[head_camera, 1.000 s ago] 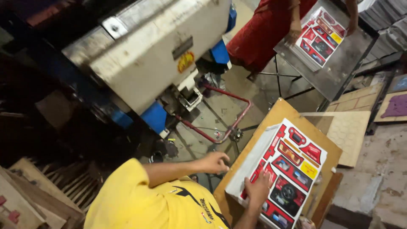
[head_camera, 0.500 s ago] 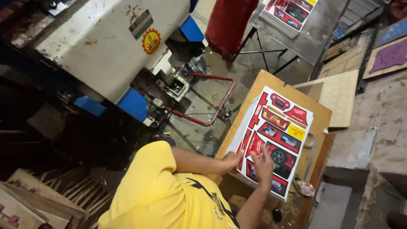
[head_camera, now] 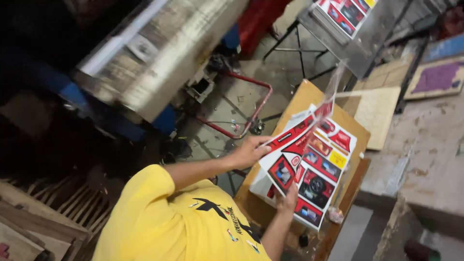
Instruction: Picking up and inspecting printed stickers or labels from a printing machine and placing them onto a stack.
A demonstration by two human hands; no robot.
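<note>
Head view: a printed red sheet [head_camera: 295,145] is lifted off the stack of sheets [head_camera: 319,181] on the wooden counter [head_camera: 309,96], its long axis slanting up and away. Left hand [head_camera: 249,152] pinches its near edge; right hand [head_camera: 289,198] grips the lower corner, closer to the stack.

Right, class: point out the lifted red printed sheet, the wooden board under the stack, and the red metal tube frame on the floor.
Lifted red printed sheet [head_camera: 290,145], head view, its middle.
Wooden board [head_camera: 304,99], head view, bare far corner.
Red metal tube frame [head_camera: 258,104], head view, right-hand bar.
</note>
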